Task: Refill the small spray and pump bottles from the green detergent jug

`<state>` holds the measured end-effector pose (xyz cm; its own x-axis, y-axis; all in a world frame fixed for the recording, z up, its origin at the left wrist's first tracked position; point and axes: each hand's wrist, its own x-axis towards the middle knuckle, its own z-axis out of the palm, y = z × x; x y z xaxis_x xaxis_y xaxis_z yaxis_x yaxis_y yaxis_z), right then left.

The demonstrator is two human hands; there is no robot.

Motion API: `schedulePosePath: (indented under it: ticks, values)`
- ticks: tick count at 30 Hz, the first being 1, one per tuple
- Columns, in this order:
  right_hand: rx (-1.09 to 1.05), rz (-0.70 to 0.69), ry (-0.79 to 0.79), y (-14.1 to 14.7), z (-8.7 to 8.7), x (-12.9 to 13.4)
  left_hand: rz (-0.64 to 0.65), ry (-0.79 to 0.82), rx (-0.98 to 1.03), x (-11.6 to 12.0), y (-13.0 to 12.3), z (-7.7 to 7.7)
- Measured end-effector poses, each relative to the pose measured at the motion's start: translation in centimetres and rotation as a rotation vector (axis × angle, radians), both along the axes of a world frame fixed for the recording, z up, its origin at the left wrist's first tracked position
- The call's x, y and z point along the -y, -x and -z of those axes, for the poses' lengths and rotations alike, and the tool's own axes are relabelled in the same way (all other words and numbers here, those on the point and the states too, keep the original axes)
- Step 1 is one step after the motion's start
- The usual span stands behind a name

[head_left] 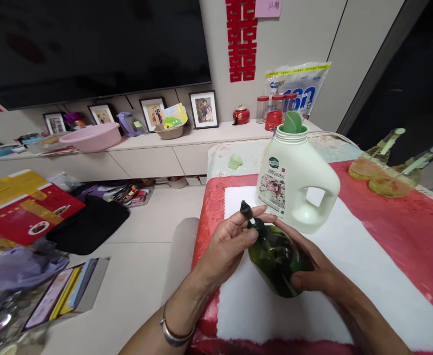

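Note:
Tilted over the white cloth (349, 261) is a dark green pump bottle (275, 261) with a black pump head (246, 209). Around the collar of its pump, the fingers and thumb of my left hand (231, 239) are closed. My right hand (316, 271) grips the bottle's body from the right side, thumb toward me. Just behind the bottle stands a large pale green jug (294, 172) with a handle and a printed label. Its mouth has no cap on it, and a green spout (293, 122) rises from it.
Two glass vessels of yellow liquid (396, 180) stand at the table's right on the red tablecloth (386, 212). A pale green lump (234, 160) lies near the back edge. Behind are a red pot (240, 114), jars, framed photos and a pink basin (90, 137) on a cabinet. Boxes crowd the floor at left.

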<state>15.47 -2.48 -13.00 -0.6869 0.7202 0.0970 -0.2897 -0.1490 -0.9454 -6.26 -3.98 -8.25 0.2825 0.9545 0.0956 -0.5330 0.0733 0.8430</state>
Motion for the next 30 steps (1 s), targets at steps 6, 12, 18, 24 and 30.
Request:
schedulePosePath:
  ticks: [6, 12, 18, 24, 30]
  values:
    - [-0.012, 0.006, -0.02, 0.0, 0.4, 0.1, -0.05, 0.052, 0.043, -0.3, -0.2, 0.3]
    - [0.041, 0.037, 0.003, -0.6, 1.3, 0.0, -0.151, 0.083, 0.066, -0.4, -1.1, 0.6]
    - [-0.027, -0.009, 0.054, -0.3, -0.4, 0.1, 0.04, 0.013, 0.054, -0.2, -0.1, 0.2]
    - [-0.008, -0.008, 0.04, -0.3, -0.3, 0.3, 0.008, 0.05, 0.083, -0.4, -0.2, 0.2]
    - [0.026, -0.005, 0.05, -0.7, 0.6, 0.2, -0.12, 0.151, 0.111, -0.4, -1.2, 0.3]
